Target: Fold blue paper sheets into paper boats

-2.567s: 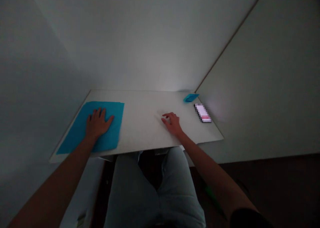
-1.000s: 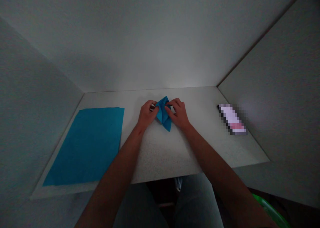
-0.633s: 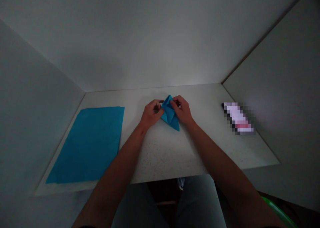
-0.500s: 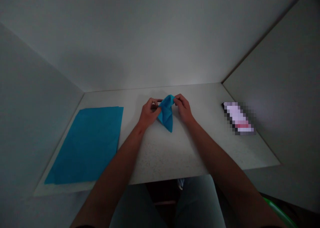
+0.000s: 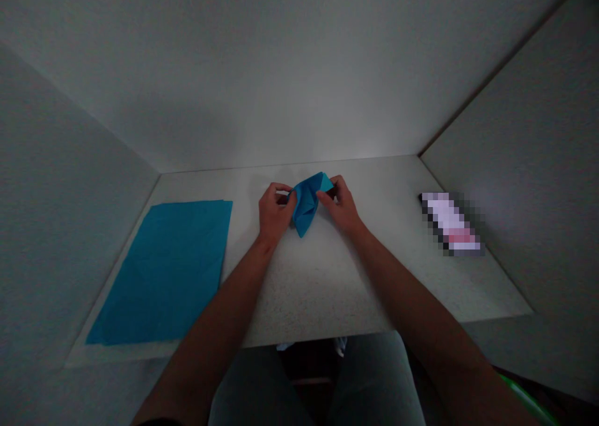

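Observation:
A small folded piece of blue paper (image 5: 307, 203) is held up between my two hands over the white table. It is creased, with one point hanging down and a lighter flap at its upper right. My left hand (image 5: 276, 209) pinches its left edge, thumb in front and fingers behind. On the right edge, my right hand (image 5: 342, 203) grips it between the thumb and fingers near the flap. Some fingertips are hidden behind the paper.
Flat blue sheets (image 5: 168, 270) lie stacked at the left of the white table (image 5: 318, 289). A phone (image 5: 450, 222), blurred by pixels, rests at the right. Walls close in the table at the back and both sides. My legs are below its front edge.
The folded paper has turned, its lower point swinging left, and it is spread wider between my hands. My left hand has shifted slightly left; the right thumb now lies on the paper's front.

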The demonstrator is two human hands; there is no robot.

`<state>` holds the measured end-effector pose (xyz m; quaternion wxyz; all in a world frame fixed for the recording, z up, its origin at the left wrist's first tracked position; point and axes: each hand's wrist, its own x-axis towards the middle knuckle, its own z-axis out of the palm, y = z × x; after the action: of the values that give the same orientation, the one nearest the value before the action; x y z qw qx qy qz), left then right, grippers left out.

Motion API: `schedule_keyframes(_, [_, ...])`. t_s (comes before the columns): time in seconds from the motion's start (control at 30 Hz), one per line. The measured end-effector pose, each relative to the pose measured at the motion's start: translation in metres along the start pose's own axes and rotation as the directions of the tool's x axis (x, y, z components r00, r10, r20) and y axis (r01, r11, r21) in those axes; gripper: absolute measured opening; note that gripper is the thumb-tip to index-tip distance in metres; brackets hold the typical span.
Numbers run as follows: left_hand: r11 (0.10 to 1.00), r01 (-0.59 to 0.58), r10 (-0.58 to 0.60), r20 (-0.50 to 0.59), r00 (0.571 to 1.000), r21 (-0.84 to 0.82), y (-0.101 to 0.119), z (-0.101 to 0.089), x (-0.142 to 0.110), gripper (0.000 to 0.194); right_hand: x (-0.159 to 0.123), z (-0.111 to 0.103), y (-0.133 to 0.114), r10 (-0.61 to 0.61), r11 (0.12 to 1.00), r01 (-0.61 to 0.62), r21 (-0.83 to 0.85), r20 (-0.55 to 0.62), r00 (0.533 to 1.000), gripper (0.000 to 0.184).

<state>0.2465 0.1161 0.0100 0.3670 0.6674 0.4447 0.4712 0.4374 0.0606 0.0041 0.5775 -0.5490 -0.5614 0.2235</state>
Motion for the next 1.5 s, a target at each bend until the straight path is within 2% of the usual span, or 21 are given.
schedule_keyframes(0.13, [0.994,-0.096,0.101,-0.113,0.988,0.054,0.004,-0.001,-0.002,0.018,-0.009,0.006,-0.008,-0.063,0.978,0.083,-0.193,0.108,0.992,0.052])
schedule_keyframes(0.27, [0.988,-0.153,0.157,-0.139,0.978,0.037,0.005,-0.001,-0.003,0.019,-0.008,0.006,-0.003,-0.004,0.952,0.024,-0.304,0.065,0.998,0.034])
schedule_keyframes(0.4, [0.981,-0.18,0.187,-0.122,0.975,0.072,0.004,0.0,-0.004,0.019,-0.005,0.002,0.003,-0.019,0.954,0.023,-0.299,0.017,1.0,0.032])
schedule_keyframes(0.47, [0.976,-0.209,0.212,-0.062,0.975,0.058,0.002,0.001,-0.004,0.024,-0.005,0.001,0.004,0.001,0.968,0.002,-0.252,0.014,1.0,0.034])
schedule_keyframes(0.63, [0.966,-0.258,0.246,0.222,0.943,0.023,-0.007,0.004,-0.005,0.066,-0.006,0.004,0.003,0.038,0.988,-0.043,-0.149,-0.032,0.999,0.04])
schedule_keyframes(0.73, [0.963,-0.264,0.234,0.302,0.924,0.06,-0.009,0.005,-0.005,0.071,-0.005,0.005,0.002,0.024,0.992,-0.029,-0.121,-0.036,0.999,0.041])
schedule_keyframes(0.93, [0.936,-0.327,0.306,0.16,0.938,0.131,-0.007,-0.002,-0.002,0.05,-0.001,0.007,0.008,0.017,0.992,-0.018,-0.123,-0.006,1.0,0.026])
schedule_keyframes(1.1, [0.942,-0.293,0.29,0.042,0.956,0.162,-0.003,-0.009,0.001,0.034,0.0,0.01,0.009,0.024,1.0,-0.024,0.003,0.021,0.999,0.019])
schedule_keyframes(1.2, [0.935,-0.325,0.327,0.011,0.945,0.145,0.0,-0.013,0.001,0.032,-0.001,0.01,0.006,0.0,1.0,0.0,-0.005,0.053,0.999,0.028])
schedule_keyframes(1.3, [0.921,-0.355,0.359,0.005,0.933,0.161,0.005,-0.016,0.0,0.032,-0.002,0.009,0.003,-0.013,0.999,0.015,-0.028,0.089,0.996,0.024])
schedule_keyframes(1.43, [0.907,-0.385,0.393,-0.011,0.92,0.172,0.007,-0.017,-0.002,0.033,-0.001,0.007,0.004,0.019,0.999,-0.022,0.033,0.074,0.997,0.025])
schedule_keyframes(1.5, [0.916,-0.368,0.375,-0.019,0.927,0.162,0.005,-0.016,-0.002,0.034,0.001,0.007,0.006,0.036,0.998,-0.04,0.057,0.066,0.997,0.03])
